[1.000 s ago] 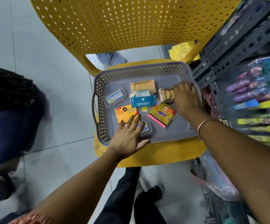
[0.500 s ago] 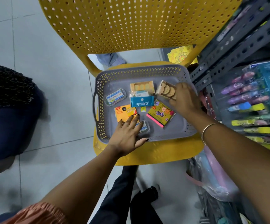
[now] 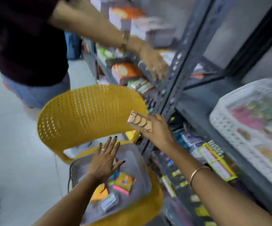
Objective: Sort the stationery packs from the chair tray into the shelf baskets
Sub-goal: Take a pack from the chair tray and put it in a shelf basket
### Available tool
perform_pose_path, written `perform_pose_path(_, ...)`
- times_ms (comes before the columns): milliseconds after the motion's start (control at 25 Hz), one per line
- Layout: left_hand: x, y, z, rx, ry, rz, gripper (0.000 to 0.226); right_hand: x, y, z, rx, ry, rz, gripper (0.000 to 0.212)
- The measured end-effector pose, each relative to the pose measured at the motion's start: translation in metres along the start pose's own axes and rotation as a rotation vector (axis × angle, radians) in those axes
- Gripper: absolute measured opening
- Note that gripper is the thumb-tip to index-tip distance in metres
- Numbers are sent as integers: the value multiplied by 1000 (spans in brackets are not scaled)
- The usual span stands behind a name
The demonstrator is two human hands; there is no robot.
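Note:
My right hand (image 3: 156, 129) holds a small pack of round tan discs (image 3: 139, 121) in the air, above the chair seat and close to the grey shelf upright. My left hand (image 3: 105, 160) hovers flat with spread fingers over the grey perforated tray (image 3: 138, 173) on the yellow chair (image 3: 86, 115). In the tray lie a yellow-and-pink pack (image 3: 124, 182), an orange pack (image 3: 99, 192) and a clear-cased pack (image 3: 109, 203). A white lattice basket (image 3: 233, 132) with colourful packs sits on the shelf at right.
A grey metal shelf rack (image 3: 176, 82) runs along the right, crowded with stationery. Another person (image 3: 26, 46) stands behind the chair, an arm (image 3: 151, 61) reaching onto an upper shelf. Pale tiled floor (image 3: 9, 144) lies to the left.
My right hand lifted the disc pack out of the tray and up toward the shelf. My view swung upward. My left hand rose slightly off the tray.

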State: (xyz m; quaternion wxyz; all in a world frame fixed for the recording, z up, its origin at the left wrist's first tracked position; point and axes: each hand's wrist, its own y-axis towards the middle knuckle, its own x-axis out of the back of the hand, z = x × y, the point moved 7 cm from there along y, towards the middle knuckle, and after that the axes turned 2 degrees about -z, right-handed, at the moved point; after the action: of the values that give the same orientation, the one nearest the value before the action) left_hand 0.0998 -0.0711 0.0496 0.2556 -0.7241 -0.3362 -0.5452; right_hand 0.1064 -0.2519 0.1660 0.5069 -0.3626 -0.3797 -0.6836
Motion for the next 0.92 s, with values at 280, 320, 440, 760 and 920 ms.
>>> perform_pose_path(280, 127, 80, -132, -428, 87, -244, 82, 187, -18, 19, -76, -33, -193, 40)
perform_pose_path(320, 134, 88, -149, -489, 96, -262, 81, 206, -25, 13, -105, -45, -219, 40)
perform_pose_path(440, 141, 116, -192, -605, 74, -247, 79, 255, -49, -21, -252, -93, -281, 38)
perform_pose_path(760, 100, 178, -221, -692, 99, -101, 96, 265, -107, -127, -574, -229, -204, 44)
perform_pose_path(920, 94, 182, -224, -735, 107, -119, 95, 236, -100, -146, -598, -219, -152, 55)
